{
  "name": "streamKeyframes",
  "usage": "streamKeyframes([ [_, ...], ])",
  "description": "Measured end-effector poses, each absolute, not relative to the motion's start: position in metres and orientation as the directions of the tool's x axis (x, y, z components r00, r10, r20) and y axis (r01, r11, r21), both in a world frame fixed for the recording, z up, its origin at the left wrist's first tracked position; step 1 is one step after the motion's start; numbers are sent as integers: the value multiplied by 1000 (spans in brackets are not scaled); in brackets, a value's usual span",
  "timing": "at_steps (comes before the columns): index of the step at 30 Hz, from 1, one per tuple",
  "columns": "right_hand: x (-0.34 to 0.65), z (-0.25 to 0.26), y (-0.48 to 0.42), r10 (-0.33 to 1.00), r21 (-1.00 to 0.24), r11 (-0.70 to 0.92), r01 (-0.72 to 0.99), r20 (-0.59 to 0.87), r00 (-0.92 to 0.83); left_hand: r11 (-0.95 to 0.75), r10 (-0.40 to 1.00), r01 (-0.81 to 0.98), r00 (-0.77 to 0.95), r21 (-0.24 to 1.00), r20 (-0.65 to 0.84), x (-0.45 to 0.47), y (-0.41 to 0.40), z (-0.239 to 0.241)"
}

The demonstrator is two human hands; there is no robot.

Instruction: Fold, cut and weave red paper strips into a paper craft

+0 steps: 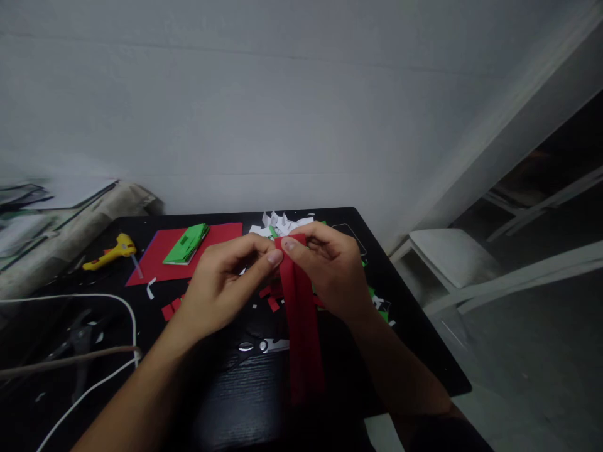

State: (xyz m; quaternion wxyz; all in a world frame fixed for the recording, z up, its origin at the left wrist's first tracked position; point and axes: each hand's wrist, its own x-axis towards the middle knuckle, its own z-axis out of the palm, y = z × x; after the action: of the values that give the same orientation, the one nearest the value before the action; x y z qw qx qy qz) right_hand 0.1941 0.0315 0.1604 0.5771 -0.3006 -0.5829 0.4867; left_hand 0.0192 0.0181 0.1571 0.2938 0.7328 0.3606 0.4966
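A long folded strip of red paper (304,333) hangs down toward me, its far end pinched between both hands. My left hand (230,276) grips the left corner of that end with thumb and forefinger. On the right corner, my right hand (332,267) presses its thumb on top, the fingers curled behind. A lengthwise crease runs down the strip. Beneath it, a pair of scissors (264,346) lies on the black table (226,395), partly covered by the strip. Red paper scraps (273,304) lie around and behind the hands.
White paper scraps (282,223) are heaped at the table's back. A folded green paper piece (187,243) rests on red sheets (155,260). To the left are a yellow glue gun (110,252) and a white cable (127,302). A white chair (443,254) stands right of the table.
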Motion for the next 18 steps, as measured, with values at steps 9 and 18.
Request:
streamKeyframes([
  [9, 196, 160, 33, 911, -917, 347, -196, 379, -161, -583, 809, 250, 257, 773, 528, 19, 17, 158],
  [18, 195, 155, 35, 901, -907, 384, -173, 410, -144, -575, 816, 266, 264, 774, 515, 19, 17, 161],
])
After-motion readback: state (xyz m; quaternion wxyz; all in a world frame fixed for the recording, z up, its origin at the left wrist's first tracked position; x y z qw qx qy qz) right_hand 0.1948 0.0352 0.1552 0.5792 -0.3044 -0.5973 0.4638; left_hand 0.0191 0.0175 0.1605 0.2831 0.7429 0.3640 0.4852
